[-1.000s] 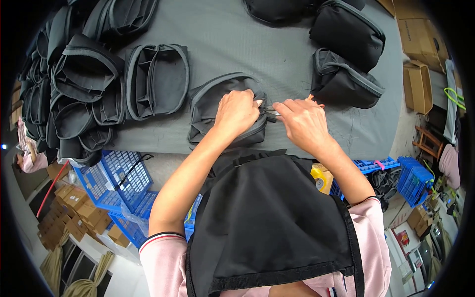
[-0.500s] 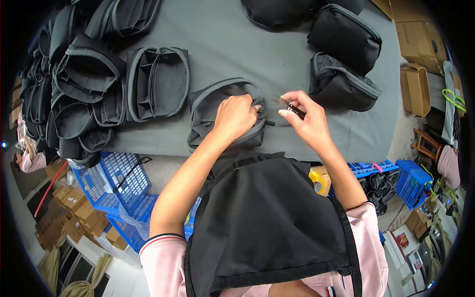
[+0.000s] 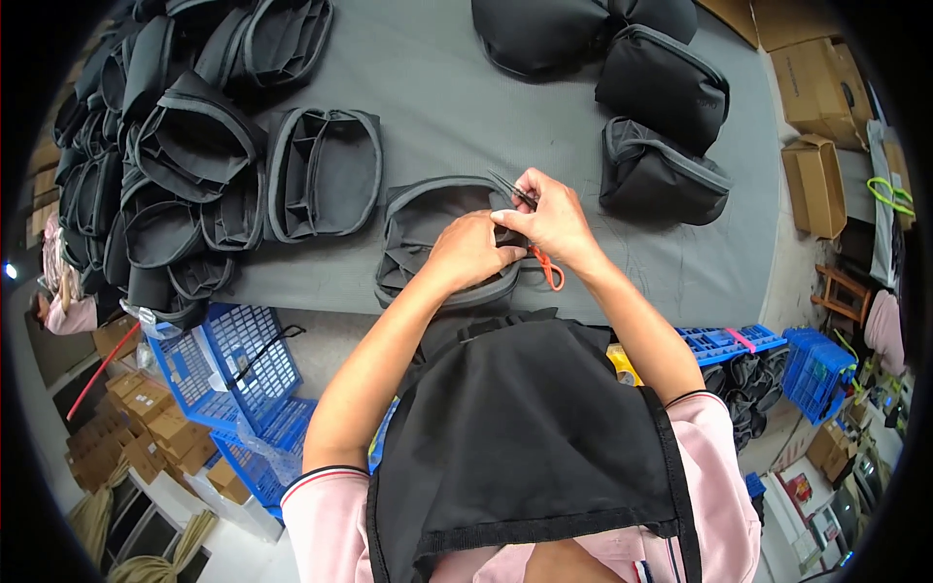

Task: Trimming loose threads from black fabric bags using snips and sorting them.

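Left hand (image 3: 466,255): closed on the open pouch's (image 3: 400,260) right rim, fingertips hidden
Right hand (image 3: 556,225): holds orange-handled scissors (image 3: 549,272), blades near that rim
Open pouch: on grey table (image 3: 447,117)
Left of pouch: heaped pouches (image 3: 199,141), outermost indistinct
Right of pouch: 4 black pouches (image 3: 664,92), 2 cut off
Below pouch: black cloth (image 3: 535,428)

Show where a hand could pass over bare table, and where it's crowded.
Bare: grey tabletop between the divided pouch and the black pouches, beyond the right hand; also below those pouches, right of that hand. Crowded: the left, with heaped pouches.
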